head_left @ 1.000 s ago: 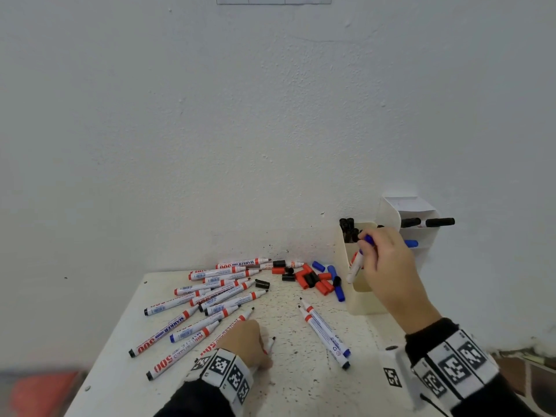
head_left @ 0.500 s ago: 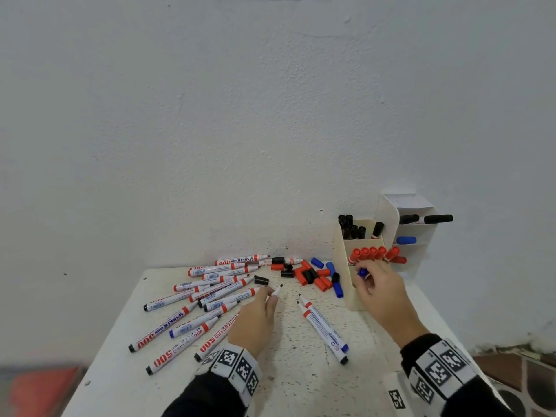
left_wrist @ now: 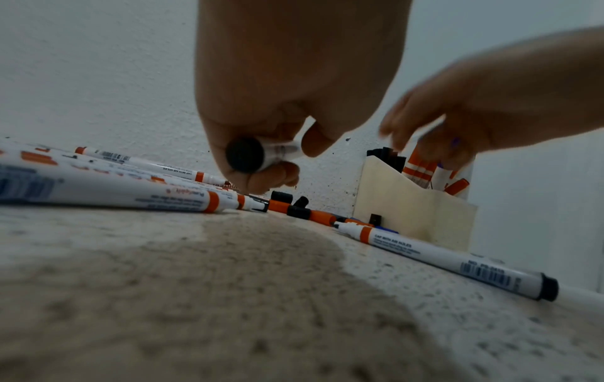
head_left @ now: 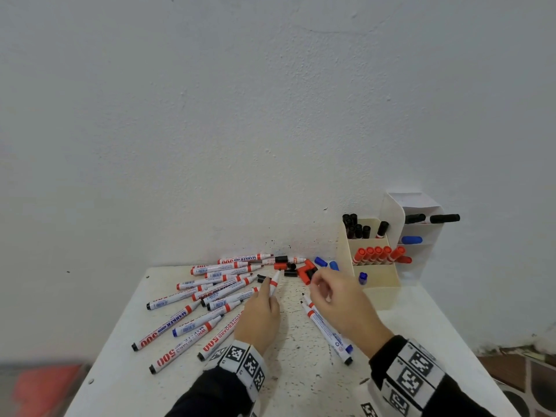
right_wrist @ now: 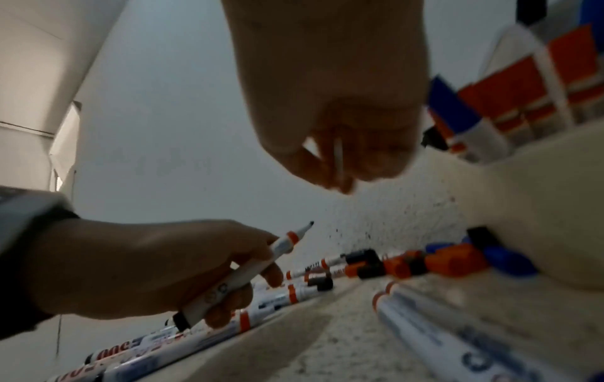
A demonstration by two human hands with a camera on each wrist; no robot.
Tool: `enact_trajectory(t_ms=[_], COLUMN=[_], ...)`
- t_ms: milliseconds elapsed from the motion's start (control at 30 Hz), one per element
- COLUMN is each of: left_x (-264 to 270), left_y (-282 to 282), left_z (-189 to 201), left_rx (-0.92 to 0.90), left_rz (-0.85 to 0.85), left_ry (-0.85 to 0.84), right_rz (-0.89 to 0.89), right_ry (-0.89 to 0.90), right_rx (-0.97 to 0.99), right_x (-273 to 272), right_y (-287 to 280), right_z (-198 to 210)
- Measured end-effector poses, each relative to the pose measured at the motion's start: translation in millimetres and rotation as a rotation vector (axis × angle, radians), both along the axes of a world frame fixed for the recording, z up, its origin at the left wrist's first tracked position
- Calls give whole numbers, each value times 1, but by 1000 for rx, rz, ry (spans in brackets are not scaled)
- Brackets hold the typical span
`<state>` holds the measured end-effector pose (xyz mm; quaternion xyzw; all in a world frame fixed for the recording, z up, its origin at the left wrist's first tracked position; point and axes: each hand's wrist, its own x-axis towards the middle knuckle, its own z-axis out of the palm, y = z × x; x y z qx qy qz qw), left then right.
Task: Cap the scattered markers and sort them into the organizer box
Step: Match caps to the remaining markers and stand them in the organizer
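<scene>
An uncapped marker is gripped in the left hand above the table, tip aimed at the loose caps; nothing is held by the right hand, fingers loosely curled, just beside the organizer box

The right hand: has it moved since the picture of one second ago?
Yes. The right hand was up at the organizer box, putting in a blue-capped marker. Now it has moved left and down, away from the box, toward the loose caps.
</scene>
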<state>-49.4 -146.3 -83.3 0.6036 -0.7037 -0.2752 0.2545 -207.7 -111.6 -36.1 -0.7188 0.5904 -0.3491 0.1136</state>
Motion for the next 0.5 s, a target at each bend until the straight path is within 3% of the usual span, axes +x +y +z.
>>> enact_trajectory(t_ms=[100,167,333,500], left_x=[-2,-4,-7,-9], left_y=[0,0,2,2], left_z=[0,0,2,1], left_rx=[-3,-19,-52,-63], left_rz=[-3,-23,-47,-51], left_ry=[12,17,18,15], right_rz=[-244,-371,-478,-455], right_ry=[196,279,391,506], right_rx=[363,493,547,532], right_x=[7,8,5,3], right_y=[-27,-41,-65,-76], right_z=[-15,-21,-32,-35])
